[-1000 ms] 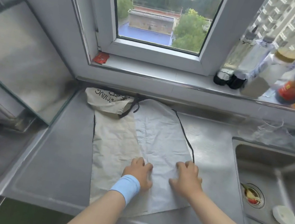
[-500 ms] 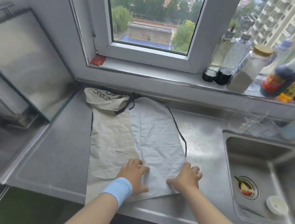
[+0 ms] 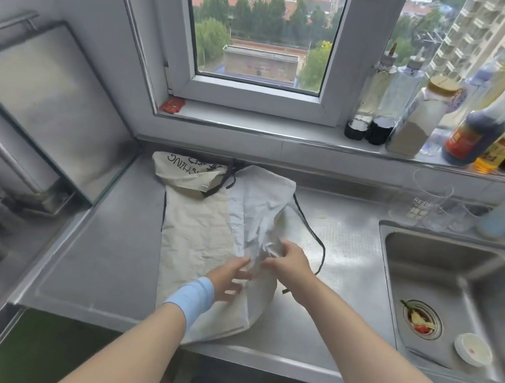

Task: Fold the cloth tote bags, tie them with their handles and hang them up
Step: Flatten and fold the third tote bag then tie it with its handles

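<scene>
Two cloth tote bags lie overlapped on the steel counter. The cream bag is flat on the left, its printed top folded over at the back. The white bag lies on it to the right, bunched up at its near end, with a thin black handle looping onto the counter. My right hand pinches the gathered white cloth and lifts it. My left hand, with a blue wristband, grips the same bunched cloth just below and left of it.
A sink with a strainer and a white lid sits to the right. Bottles line the window sill, and clear glasses stand behind the sink. A tilted glass-framed panel and a stove area are on the left.
Both hands lay flat on the white bag's near edge before; now they have gathered that end and raised it, so the bag is crumpled. The camera has tilted up.
</scene>
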`<state>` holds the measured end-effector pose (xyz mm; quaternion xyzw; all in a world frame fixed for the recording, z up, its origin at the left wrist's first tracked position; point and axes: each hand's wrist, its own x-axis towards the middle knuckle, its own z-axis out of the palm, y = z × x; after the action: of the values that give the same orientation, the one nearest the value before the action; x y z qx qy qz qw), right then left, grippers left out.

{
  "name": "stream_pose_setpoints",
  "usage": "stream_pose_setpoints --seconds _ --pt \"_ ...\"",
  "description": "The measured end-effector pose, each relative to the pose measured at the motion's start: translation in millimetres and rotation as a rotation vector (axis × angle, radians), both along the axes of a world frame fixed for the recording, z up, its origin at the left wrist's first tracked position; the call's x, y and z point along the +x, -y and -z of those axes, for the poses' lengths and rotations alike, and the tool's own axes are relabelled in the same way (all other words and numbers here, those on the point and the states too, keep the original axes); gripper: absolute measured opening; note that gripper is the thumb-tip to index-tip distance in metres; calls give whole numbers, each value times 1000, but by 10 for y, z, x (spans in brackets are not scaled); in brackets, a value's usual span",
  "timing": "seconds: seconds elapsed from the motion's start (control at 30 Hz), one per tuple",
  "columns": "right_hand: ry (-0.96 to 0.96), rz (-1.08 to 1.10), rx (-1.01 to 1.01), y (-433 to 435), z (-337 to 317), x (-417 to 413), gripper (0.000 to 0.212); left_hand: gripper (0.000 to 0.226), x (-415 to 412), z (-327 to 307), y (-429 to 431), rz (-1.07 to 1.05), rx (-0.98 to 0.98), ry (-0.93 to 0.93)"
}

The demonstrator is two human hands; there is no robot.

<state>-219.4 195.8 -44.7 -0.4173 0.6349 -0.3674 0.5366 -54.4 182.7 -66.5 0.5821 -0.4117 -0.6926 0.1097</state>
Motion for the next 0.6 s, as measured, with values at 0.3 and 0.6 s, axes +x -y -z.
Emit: stream_pose_setpoints --seconds 0.3,0.6 --pt "-91 -652 103 228 -38 754 37 77 906 -270 265 -238 128 -177" --pt "-692 -774 103 407 534 909 49 29 1310 -10 61 300 -6 794"
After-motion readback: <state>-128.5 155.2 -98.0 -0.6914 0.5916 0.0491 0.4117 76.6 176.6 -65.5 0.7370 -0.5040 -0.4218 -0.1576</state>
